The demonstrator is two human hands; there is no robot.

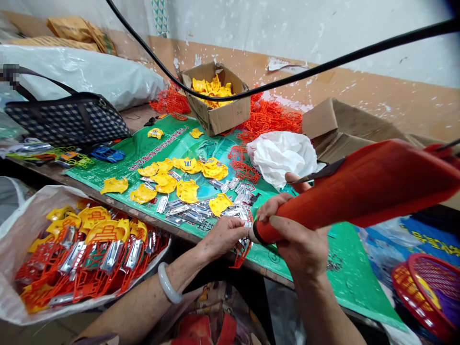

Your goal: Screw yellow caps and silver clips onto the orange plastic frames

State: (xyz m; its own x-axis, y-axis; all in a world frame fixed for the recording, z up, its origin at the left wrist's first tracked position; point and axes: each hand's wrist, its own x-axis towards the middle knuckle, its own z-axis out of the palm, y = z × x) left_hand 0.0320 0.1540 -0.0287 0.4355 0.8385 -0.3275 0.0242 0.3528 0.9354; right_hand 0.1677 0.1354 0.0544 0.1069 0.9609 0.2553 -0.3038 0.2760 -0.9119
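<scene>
Two hands are occupied: a red-wrapped tool (345, 191) is gripped by the right hand (304, 242), an orange frame (241, 254) pinched by the left hand (224, 237) at the tool's tip.
From the hands, red characters are printed on the green sheet (341, 268) at 10 o'clock, and yellow lettering on blue material (427, 237) at 3, neither clearly legible; the frame, at 6 o'clock in view, is partly hidden by fingers.
</scene>
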